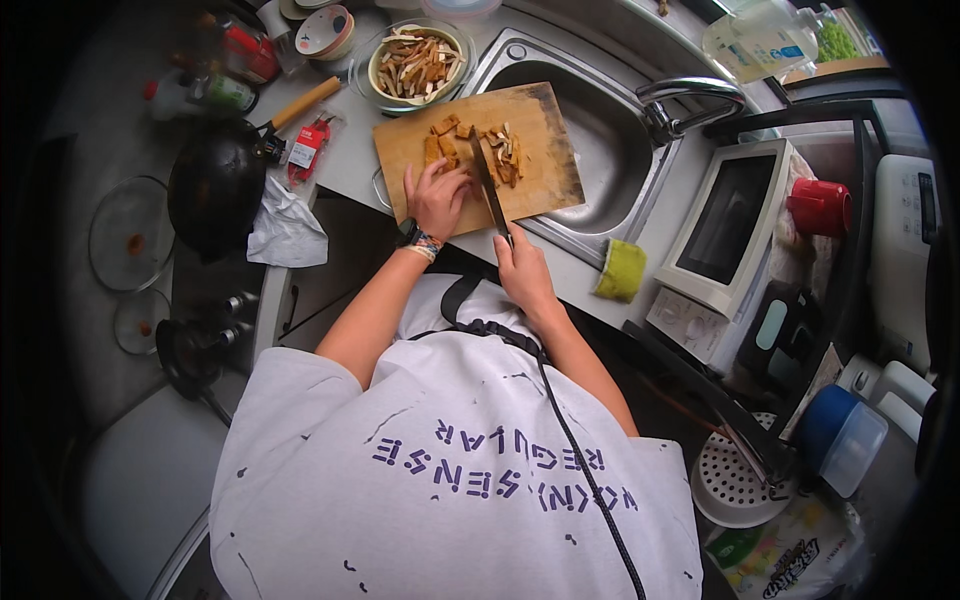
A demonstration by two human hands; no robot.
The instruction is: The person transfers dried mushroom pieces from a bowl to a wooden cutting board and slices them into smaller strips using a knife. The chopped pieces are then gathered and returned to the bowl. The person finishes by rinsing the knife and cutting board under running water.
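Observation:
My right hand [525, 270] is closed around the handle of a kitchen knife [487, 180], whose blade stands across a wooden cutting board [540, 112]. My left hand [440, 199] rests on the board left of the blade, fingers bent, at the near end of some brown pieces of what looks like dried tofu [442, 146]. Whether it presses on a piece is hidden. Thin cut strips [506, 154] lie right of the blade. Behind the board, a bowl [417, 64] full of similar brown and pale strips sits in a larger glass bowl [360, 79].
The board overlaps a steel sink [615, 172] with a curved faucet [690, 86]. A green sponge [621, 270] lies at the counter's front edge. To the left are a black wok [214, 187], a packet of red chillies [309, 150] and crumpled white paper [287, 229]. A microwave [727, 217] stands right.

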